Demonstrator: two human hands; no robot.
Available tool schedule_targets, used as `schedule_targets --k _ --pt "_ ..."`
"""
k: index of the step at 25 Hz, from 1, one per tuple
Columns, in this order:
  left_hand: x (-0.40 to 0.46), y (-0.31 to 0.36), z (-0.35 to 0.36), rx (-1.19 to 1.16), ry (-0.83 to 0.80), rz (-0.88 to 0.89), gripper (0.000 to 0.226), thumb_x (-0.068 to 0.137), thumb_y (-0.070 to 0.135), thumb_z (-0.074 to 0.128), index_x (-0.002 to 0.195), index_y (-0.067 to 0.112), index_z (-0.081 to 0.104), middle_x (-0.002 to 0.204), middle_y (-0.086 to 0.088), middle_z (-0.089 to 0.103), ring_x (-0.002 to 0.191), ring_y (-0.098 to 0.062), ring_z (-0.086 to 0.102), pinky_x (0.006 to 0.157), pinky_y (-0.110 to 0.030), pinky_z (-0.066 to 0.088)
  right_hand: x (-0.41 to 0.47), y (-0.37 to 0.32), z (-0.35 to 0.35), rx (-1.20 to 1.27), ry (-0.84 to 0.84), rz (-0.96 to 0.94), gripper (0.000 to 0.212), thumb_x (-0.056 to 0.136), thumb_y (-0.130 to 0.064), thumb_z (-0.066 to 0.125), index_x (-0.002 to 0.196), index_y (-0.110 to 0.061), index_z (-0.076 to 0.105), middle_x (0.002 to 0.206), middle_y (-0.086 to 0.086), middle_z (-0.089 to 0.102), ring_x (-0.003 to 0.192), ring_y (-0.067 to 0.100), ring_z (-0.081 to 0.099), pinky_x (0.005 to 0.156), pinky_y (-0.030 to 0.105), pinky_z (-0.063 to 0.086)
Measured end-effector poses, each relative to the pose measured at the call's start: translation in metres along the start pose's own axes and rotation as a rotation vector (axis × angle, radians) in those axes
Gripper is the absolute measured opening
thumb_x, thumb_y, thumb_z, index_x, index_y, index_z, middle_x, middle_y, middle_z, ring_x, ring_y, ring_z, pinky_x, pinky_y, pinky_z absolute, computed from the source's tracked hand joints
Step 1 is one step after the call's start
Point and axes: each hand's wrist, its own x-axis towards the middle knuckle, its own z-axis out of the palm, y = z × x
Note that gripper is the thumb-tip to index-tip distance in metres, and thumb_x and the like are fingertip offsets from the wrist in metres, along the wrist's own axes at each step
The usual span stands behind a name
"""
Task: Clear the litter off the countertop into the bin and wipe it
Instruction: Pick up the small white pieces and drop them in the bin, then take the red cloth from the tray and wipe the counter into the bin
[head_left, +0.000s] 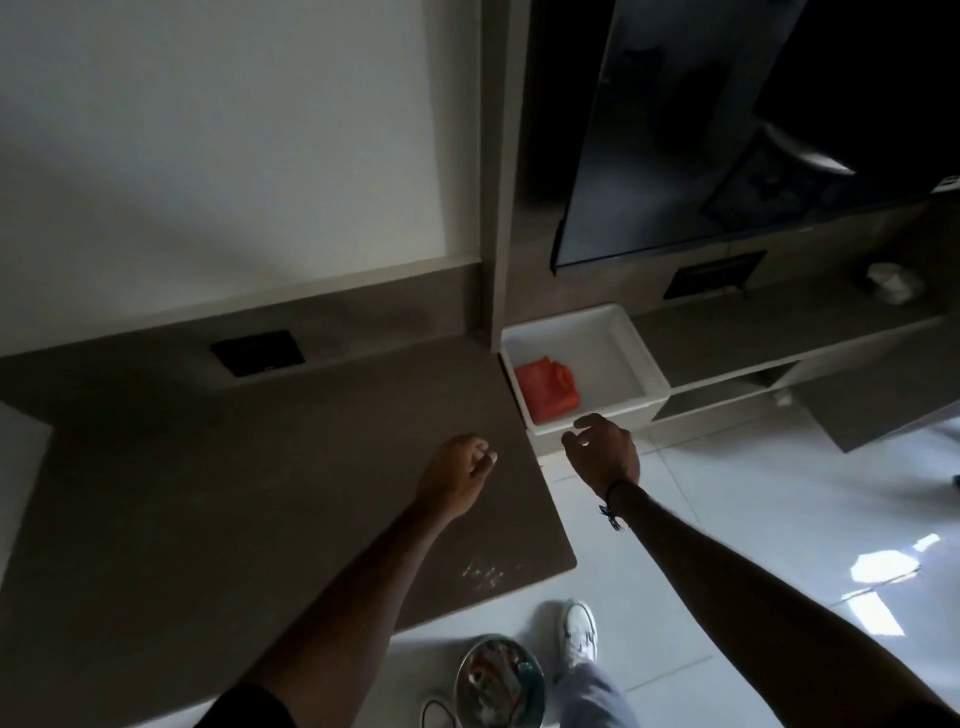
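Fingers of the right hand reach, spread and empty, toward the soft folded orange cloth in the white plastic tub, best pinched by its fold, while the left hand curls loosely.

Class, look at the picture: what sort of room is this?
Probably a living room or hotel room: a wall-mounted television above a low shelf, beside a brown countertop and tiled floor.
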Motion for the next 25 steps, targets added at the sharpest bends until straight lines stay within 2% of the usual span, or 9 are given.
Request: schedule_targets --k 5,8,13,17,19,21,22,24,25 --pt "0.108 0.035 0.043 0.101 -0.053 -0.066 0.023 0.090 0.035 0.056 0.093 0.014 0.065 0.092 -0.009 0.073 0.087 -0.027 0.068 0.076 -0.038 0.056 0.117 0.011 0.000 -0.020 -0.126 0.046 0.059 0.078 -0.051 0.064 0.122 -0.013 0.060 0.106 0.012 0.075 0.108 0.031 0.067 0.089 0.037 0.051" --pt "0.153 0.050 0.069 0.159 -0.112 -0.223 0.022 0.090 0.031 0.054 0.081 0.012 0.060 0.090 -0.014 0.071 0.089 -0.034 0.067 0.074 -0.039 0.055 0.171 0.010 0.014 -0.065 -0.228 0.118 0.073 0.082 -0.069 0.054 0.119 -0.006 0.056 0.119 0.022 0.066 0.113 0.038 0.062 0.089 0.038 0.049" --pt "0.195 0.072 0.104 0.295 -0.175 -0.476 0.034 0.098 0.025 0.044 0.124 0.007 0.057 0.124 -0.019 0.064 0.114 -0.038 0.062 0.094 -0.043 0.051 0.219 0.005 0.033 -0.165 -0.449 0.143 0.065 0.088 -0.059 0.051 0.124 -0.005 0.055 0.129 0.022 0.059 0.122 0.038 0.057 0.097 0.038 0.046" --pt "0.211 0.083 0.118 0.128 -0.160 -0.751 0.041 0.100 0.025 0.042 0.138 0.010 0.043 0.131 -0.018 0.061 0.103 -0.039 0.069 0.084 -0.047 0.060 0.241 0.017 0.044 -0.161 -0.527 0.178 0.056 0.085 -0.054 0.052 0.106 -0.006 0.072 0.114 0.018 0.072 0.110 0.033 0.066 0.088 0.032 0.053" --pt "0.214 0.091 0.115 -0.052 -0.120 -0.814 0.044 0.101 0.030 0.047 0.139 0.009 0.041 0.133 -0.016 0.060 0.102 -0.040 0.068 0.070 -0.040 0.062 0.252 0.017 0.044 -0.122 -0.596 0.197 0.038 0.086 -0.040 0.063 0.088 -0.005 0.078 0.087 0.011 0.078 0.088 0.028 0.071 0.072 0.026 0.051" --pt "0.207 0.097 0.105 -0.215 -0.076 -0.716 0.038 0.100 0.025 0.049 0.135 0.010 0.044 0.130 -0.009 0.060 0.107 -0.038 0.066 0.066 -0.031 0.062 0.256 0.010 0.032 0.034 -0.663 0.256 0.022 0.078 -0.023 0.073 0.062 -0.008 0.074 0.048 0.000 0.066 0.056 0.020 0.061 0.058 0.028 0.047" --pt "0.201 0.096 0.098 -0.230 -0.035 -0.631 0.032 0.097 0.024 0.051 0.127 0.015 0.048 0.125 -0.012 0.065 0.099 -0.037 0.069 0.065 -0.035 0.063 0.254 0.007 0.024 0.131 -0.673 0.299 0.023 0.075 -0.015 0.074 0.054 -0.010 0.068 0.038 -0.001 0.059 0.047 0.019 0.053 0.053 0.029 0.045" --pt "0.179 0.088 0.086 -0.223 0.100 -0.533 0.024 0.084 0.026 0.061 0.105 0.018 0.053 0.100 -0.014 0.072 0.072 -0.032 0.071 0.062 -0.044 0.061 0.243 0.000 0.009 0.305 -0.676 0.380 0.025 0.073 -0.007 0.073 0.052 -0.012 0.060 0.039 0.001 0.053 0.041 0.017 0.047 0.048 0.025 0.041" --pt "0.165 0.084 0.078 -0.201 0.162 -0.487 0.023 0.079 0.028 0.065 0.096 0.016 0.054 0.088 -0.011 0.071 0.063 -0.026 0.068 0.060 -0.039 0.059 0.235 -0.002 0.006 0.355 -0.706 0.397 0.024 0.072 -0.006 0.072 0.055 -0.013 0.058 0.045 0.003 0.052 0.042 0.017 0.048 0.049 0.025 0.042"
